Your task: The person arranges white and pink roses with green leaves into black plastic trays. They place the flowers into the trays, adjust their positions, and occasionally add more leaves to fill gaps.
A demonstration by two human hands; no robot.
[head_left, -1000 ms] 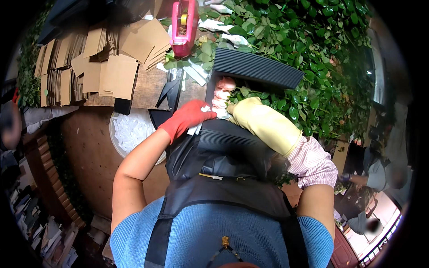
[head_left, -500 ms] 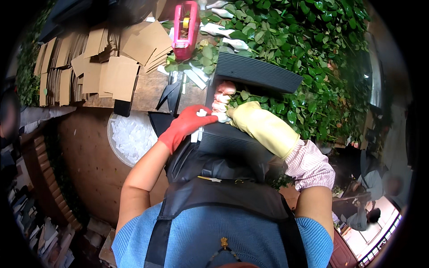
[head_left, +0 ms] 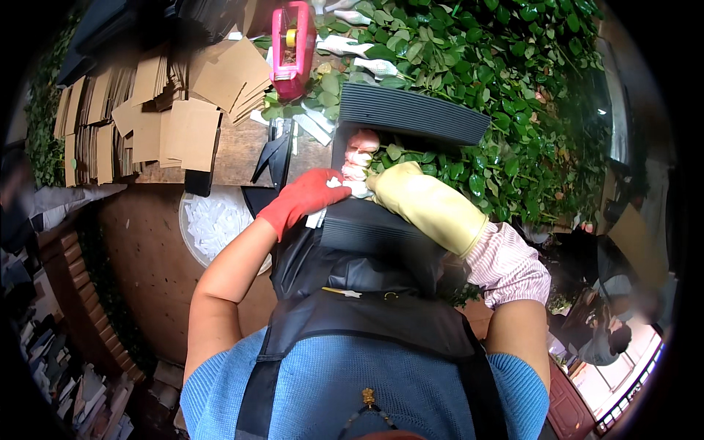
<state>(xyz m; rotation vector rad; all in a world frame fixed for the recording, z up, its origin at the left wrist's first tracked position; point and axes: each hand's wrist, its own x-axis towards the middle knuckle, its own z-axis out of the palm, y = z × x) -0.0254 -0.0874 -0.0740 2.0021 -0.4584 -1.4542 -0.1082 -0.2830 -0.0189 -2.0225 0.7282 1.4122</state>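
Pale pink roses (head_left: 361, 149) lie in a row inside a black ribbed trough (head_left: 414, 114), heads at its left end. My left hand (head_left: 306, 196), in a red rubber glove, is closed at the trough's near left corner, with a small white piece (head_left: 334, 182) showing between its fingers. Its fingertips touch a whitish rose head (head_left: 358, 189) at the near end of the row. From the right, my right hand (head_left: 425, 199) in a yellow rubber glove bends around that same rose just behind its head. Its fingertips are partly hidden.
Leafy rose stems (head_left: 499, 73) cover the right of the table, with white-sleeved blooms (head_left: 378, 68) along their edge. Further left are a pink tape dispenser (head_left: 292, 59), brown cardboard sheets (head_left: 194, 132) and a black tool (head_left: 275, 155). A tub of white strips (head_left: 216, 224) stands below the table edge.
The whole view has shifted slightly. Both hands remain at the near end of the rose row, and the left has edged in closer around the white piece.
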